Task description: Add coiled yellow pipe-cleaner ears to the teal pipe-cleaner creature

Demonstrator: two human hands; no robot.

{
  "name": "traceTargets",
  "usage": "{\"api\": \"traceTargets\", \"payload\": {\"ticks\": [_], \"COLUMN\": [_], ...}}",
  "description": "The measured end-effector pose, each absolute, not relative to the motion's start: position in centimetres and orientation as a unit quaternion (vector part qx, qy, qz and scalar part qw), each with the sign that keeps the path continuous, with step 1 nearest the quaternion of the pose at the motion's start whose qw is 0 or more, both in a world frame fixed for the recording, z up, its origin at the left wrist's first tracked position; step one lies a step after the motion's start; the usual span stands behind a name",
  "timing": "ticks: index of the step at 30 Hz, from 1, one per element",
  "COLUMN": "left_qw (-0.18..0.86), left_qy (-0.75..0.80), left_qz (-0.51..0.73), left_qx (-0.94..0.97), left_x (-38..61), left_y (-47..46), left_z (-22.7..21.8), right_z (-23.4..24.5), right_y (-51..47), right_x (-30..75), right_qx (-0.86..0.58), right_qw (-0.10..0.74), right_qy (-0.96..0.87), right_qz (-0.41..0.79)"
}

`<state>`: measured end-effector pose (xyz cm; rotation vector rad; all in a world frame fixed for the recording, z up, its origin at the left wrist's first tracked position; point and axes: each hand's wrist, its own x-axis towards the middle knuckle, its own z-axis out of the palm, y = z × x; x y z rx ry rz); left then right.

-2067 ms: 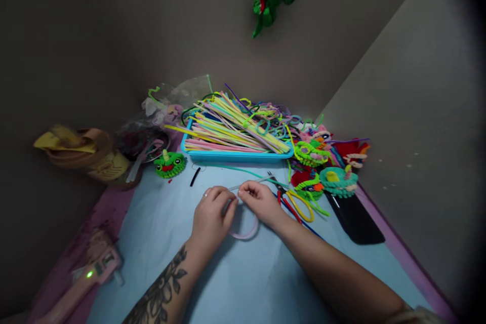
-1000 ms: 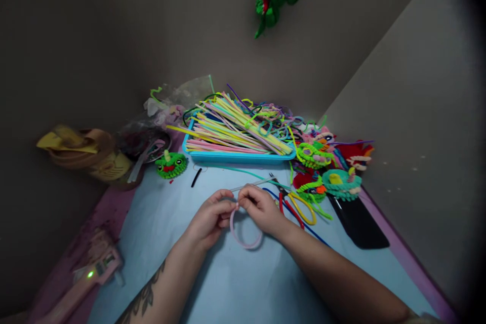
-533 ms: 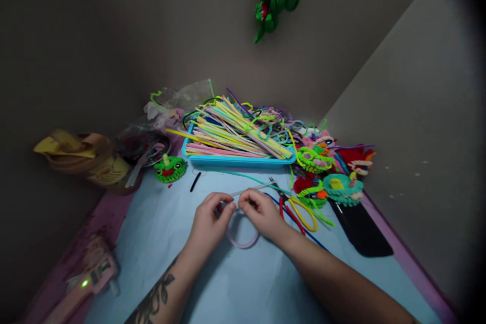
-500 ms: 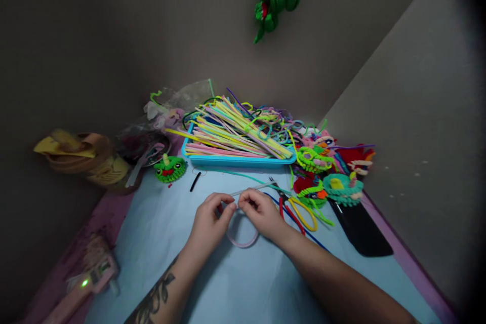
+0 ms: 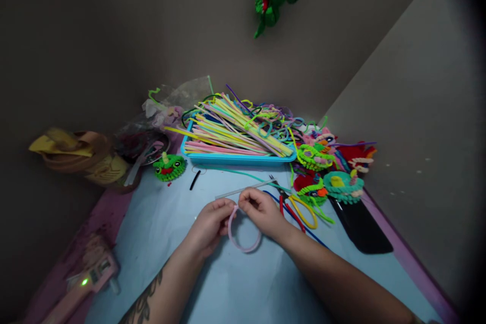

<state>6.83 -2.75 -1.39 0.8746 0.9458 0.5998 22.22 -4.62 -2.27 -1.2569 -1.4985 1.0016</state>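
A pale pink pipe cleaner (image 5: pixel 245 250) is bent into a ring, its two ends meeting at the top between my hands. My left hand (image 5: pixel 214 220) pinches the ring near its upper left end. With thumb and fingertips, my right hand (image 5: pixel 261 212) grips the other end, right beside the left fingertips. Just beyond the hands a thin translucent glue stick (image 5: pixel 228 194) lies on the light blue table cover (image 5: pixel 243 293). Red-handled pliers (image 5: pixel 292 212) rest to the right of my right hand, with a yellow loop (image 5: pixel 304 212) alongside.
Behind the hands stands a blue tray (image 5: pixel 239 160) heaped with pipe cleaners. A green fuzzy creature (image 5: pixel 169 167) sits left of it; several more lie at right near a black flat object (image 5: pixel 362 230). A pink glue gun (image 5: pixel 91 278) with a lit green light is at front left.
My left hand has turned and lowered a little, its fingers now curled against the ring's end. The ring shows more fully. The translucent stick's left part has come into view.
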Motion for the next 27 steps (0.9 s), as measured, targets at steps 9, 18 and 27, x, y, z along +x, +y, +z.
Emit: {"api": "traceTargets", "payload": {"ticks": [9, 18, 27], "left_qw": [0.228, 0.097, 0.314], "left_qy": [0.464, 0.448, 0.493], "left_qz": [0.315, 0.283, 0.286], "left_qx": [0.796, 0.842, 0.76], "left_x": [6.36, 6.23, 6.13], "left_y": [-3.59, -3.71, -3.02], "left_z": [-1.71, -2.13, -1.68], "right_z": [-2.93, -2.76, -2.85], "right_y": [-4.53, -4.52, -4.53], "right_x": [21.93, 21.86, 22.13], "right_qx": [-0.547, -0.557, -0.556], "right_qw": [0.476, 0.464, 0.435], "right_qy": [-0.556, -0.57, -0.617], "right_qz": [0.406, 0.386, 0.346]}}
